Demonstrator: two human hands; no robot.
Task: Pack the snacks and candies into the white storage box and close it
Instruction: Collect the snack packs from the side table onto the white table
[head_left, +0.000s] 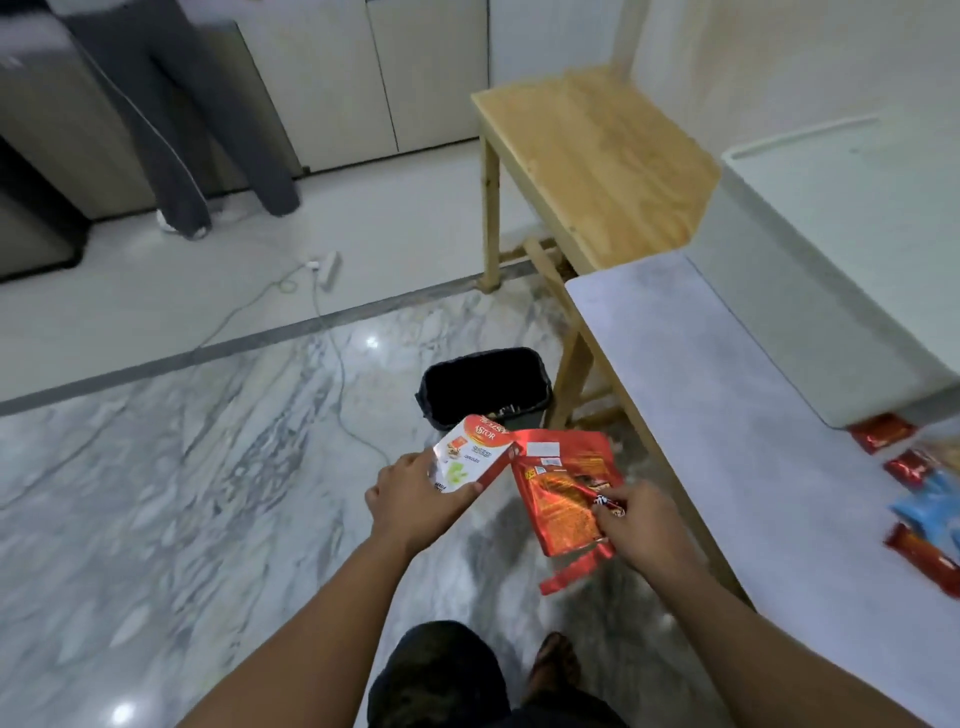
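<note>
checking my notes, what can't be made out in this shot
Head view:
- white storage box: inside hidden by its near wall.
- snack packets on the table: cut off by the right edge.
- orange pouch in the right hand: print blurred.
- black bin: contents too dark.

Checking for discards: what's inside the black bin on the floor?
Bin: a few small scraps by its near wall; the rest is too dark to tell. The Astor box covers its near rim.

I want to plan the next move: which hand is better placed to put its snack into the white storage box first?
Probably the right hand. It holds the red foil snack bag beside the grey table, on the side where the white storage box stands. The left hand holds the white and red carton farther away.
</note>
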